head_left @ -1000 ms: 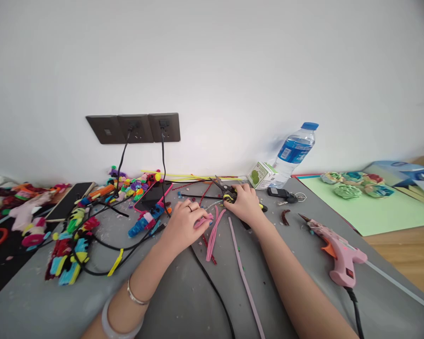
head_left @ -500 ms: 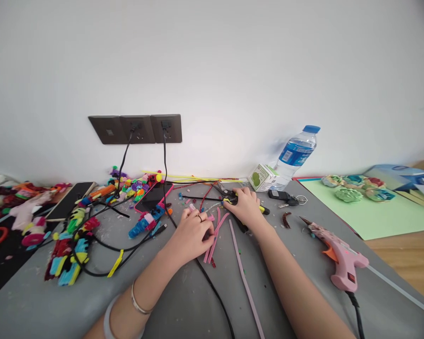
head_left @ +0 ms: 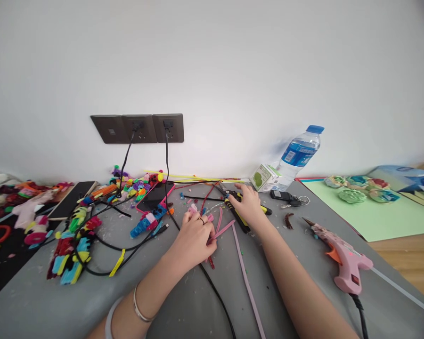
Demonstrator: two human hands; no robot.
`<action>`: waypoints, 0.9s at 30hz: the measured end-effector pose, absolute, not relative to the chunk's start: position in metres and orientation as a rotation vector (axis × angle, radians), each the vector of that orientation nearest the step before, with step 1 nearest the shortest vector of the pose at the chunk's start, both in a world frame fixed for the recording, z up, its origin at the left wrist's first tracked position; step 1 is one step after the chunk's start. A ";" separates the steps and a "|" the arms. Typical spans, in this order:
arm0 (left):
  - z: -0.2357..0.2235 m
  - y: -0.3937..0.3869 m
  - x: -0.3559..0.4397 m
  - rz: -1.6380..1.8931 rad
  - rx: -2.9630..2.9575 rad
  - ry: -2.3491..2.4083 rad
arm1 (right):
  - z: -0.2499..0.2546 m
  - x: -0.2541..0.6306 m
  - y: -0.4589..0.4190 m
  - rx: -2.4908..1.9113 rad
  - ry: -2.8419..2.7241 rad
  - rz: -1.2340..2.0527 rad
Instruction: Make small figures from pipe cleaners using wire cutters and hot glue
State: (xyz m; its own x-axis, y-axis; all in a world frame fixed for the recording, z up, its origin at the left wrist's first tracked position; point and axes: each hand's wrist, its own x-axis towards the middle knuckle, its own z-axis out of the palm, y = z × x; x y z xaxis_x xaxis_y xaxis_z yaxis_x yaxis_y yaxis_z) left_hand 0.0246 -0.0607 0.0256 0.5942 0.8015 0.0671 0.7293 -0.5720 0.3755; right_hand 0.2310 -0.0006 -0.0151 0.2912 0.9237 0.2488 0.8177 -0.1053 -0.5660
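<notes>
My left hand [head_left: 198, 235] is closed around pink pipe cleaners [head_left: 219, 230]. Some of their ends stick out to the right of its fingers, and a curled pink piece shows above the knuckles. My right hand [head_left: 248, 205] hovers at or just over a pair of pliers [head_left: 240, 220] with yellow and black handles, its thumb and fingers spread. Whether it touches the handles is hard to see. A long single pink pipe cleaner [head_left: 245, 278] lies on the table between my forearms.
At right lies a pink glue gun [head_left: 349, 266], with keys [head_left: 295, 200], a small box [head_left: 265, 178] and a water bottle [head_left: 300, 153] behind. Black cables [head_left: 212, 287] cross the table. Colourful pipe-cleaner figures [head_left: 70, 249] and a pink-edged phone [head_left: 155, 197] are at left.
My right hand has loosened and spread its fingers, and more of the pliers' handles shows. The pink pipe cleaners in my left hand have tilted to the right.
</notes>
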 end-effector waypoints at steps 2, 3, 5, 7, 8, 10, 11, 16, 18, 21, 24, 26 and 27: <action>0.025 -0.060 0.025 0.331 2.500 1.259 | -0.019 0.232 0.001 -1.873 -1.519 0.222; 0.025 -0.060 0.026 0.347 2.478 1.266 | -0.021 0.232 0.003 -1.836 -1.493 0.219; 0.025 -0.057 0.025 0.415 2.389 1.282 | -0.022 0.232 0.004 -1.759 -1.436 0.222; 0.026 -0.052 0.022 0.513 2.227 1.284 | -0.019 0.233 0.004 -1.678 -1.385 0.252; 0.027 -0.049 0.020 0.562 2.109 1.274 | -0.016 0.233 0.004 -1.635 -1.365 0.280; 0.030 -0.043 0.015 0.666 1.869 1.188 | -0.007 0.232 0.001 -1.539 -1.320 0.350; 0.032 -0.041 0.013 0.719 1.771 1.154 | -0.002 0.232 0.000 -1.484 -1.299 0.404; 0.035 -0.034 0.010 0.930 1.410 1.000 | 0.017 0.220 -0.010 -1.079 -1.290 1.015; 0.035 -0.035 0.012 0.914 1.334 0.956 | 0.020 0.211 -0.015 -0.926 -1.333 1.214; 0.035 -0.038 0.015 0.876 1.294 0.935 | 0.019 0.198 -0.022 -0.808 -1.395 1.381; 0.035 -0.038 0.015 0.876 1.243 0.917 | 0.018 0.190 -0.025 -0.760 -1.349 1.445; 0.036 -0.038 0.014 0.894 1.172 0.904 | 0.019 0.190 -0.024 -0.762 -1.266 1.444; 0.036 -0.037 0.014 0.903 1.135 0.901 | 0.020 0.191 -0.024 -0.773 -1.218 1.445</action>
State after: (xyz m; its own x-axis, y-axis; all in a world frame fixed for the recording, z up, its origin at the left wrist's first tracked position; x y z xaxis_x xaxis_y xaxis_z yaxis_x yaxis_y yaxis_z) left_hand 0.0137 -0.0373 0.0357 0.3660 0.9223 -0.1237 -0.1252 0.1805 0.9756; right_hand 0.1908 -0.0238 0.0201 -0.2455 0.9589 0.1423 -0.3024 0.0638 -0.9511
